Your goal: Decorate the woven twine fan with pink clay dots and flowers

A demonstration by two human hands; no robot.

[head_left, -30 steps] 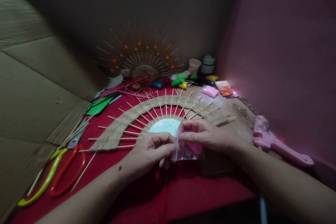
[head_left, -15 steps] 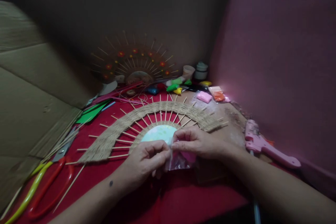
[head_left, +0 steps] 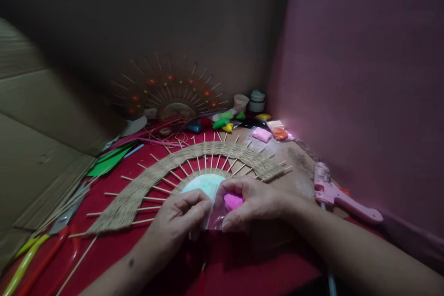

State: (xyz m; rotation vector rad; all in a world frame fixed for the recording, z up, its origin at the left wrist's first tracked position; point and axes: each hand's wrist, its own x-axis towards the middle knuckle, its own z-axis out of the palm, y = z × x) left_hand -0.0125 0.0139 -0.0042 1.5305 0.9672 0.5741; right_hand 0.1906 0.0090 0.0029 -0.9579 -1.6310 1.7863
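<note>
My left hand (head_left: pixel 180 219) pinches the edge of a small clear plastic bag (head_left: pixel 215 221). A bright pink lump of what looks like modelling clay (head_left: pixel 233 201) shows at the bag, between the thumb and fingers of my right hand (head_left: pixel 258 201). Those right fingers are curled round the bag; whether they reach inside it, I cannot tell. Just beyond both hands lies a woven fan-shaped piece (head_left: pixel 120 203) with thin sticks radiating through it. Its pale blue-green half-round centre (head_left: pixel 201 184) is partly covered by my hands and the bag.
Large scissors with red and yellow handles (head_left: pixel 29 259) lie at left, near green sheets (head_left: pixel 109 162). A pink glue gun (head_left: pixel 347 199) rests at right. Several clay packets (head_left: pixel 262 134) line the back, before a flowered stick fan (head_left: pixel 169 88). Cardboard (head_left: pixel 45 101) stands left.
My right hand has shifted from pinching the bag's top edge to curling round the bag, and the pink lump shows more plainly. The whole view has shifted slightly.
</note>
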